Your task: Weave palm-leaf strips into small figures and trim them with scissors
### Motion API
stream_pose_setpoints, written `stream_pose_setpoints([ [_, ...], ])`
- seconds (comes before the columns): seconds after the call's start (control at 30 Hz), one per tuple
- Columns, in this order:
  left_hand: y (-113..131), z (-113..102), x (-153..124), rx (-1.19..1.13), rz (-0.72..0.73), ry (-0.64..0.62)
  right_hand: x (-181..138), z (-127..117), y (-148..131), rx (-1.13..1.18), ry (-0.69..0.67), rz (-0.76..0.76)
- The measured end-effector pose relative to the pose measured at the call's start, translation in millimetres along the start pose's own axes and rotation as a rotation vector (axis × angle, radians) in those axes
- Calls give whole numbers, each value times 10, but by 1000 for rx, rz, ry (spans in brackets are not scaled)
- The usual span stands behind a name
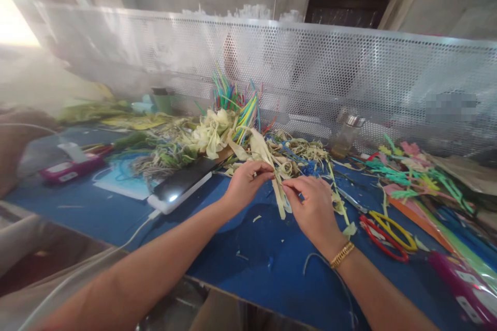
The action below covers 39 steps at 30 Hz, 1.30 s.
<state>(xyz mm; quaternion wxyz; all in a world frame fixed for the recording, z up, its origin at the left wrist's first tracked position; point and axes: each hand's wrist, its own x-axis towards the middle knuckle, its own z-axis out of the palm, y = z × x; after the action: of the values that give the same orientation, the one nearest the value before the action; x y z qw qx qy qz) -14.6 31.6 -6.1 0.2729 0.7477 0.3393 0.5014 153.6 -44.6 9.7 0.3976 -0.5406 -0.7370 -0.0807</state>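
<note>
Both hands meet over the blue table at a pale, dried husk-like strip (278,197), whose loose ends hang below the fingers. My left hand (247,182) pinches it from the left side, thumb against fingertips. From the right, my right hand (311,201) closes thumb and forefinger on the strip's edge; a gold bracelet circles that wrist. Longer pale leaves (259,146) rise just behind the fingers. A bunch of cream husk petals (213,129) lies behind my left hand. What exactly sits between the fingertips is partly hidden.
Scissors with red and yellow handles (388,235) lie right of my right hand. A phone or power bank with a lit lamp (182,186) trails a white cable at left. A lidded glass bottle (345,137) stands before the perforated metal screen (310,72). Colourful craft flowers (417,170) lie at right.
</note>
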Motion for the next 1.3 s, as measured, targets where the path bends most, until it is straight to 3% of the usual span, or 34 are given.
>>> stream_pose_setpoints([
  [0.13,42,-10,9,0,-16,13,9,-18,-9,-12,15,-15],
  [0.27,86,33,-10,-373,-192,-117,7,8,5,55,58,-2],
  [0.37,112,64,-32,-515,-266,-143,15,18,24,111,81,4],
  [0.7,120,97,-57,-544,-219,-132,8,78,26,574,1,112],
  [1.0,143,140,-101,-660,-305,-154,-2,72,22,284,152,110],
  [1.3,162,112,-128,-769,-300,-196,4,23,-43,190,160,106],
])
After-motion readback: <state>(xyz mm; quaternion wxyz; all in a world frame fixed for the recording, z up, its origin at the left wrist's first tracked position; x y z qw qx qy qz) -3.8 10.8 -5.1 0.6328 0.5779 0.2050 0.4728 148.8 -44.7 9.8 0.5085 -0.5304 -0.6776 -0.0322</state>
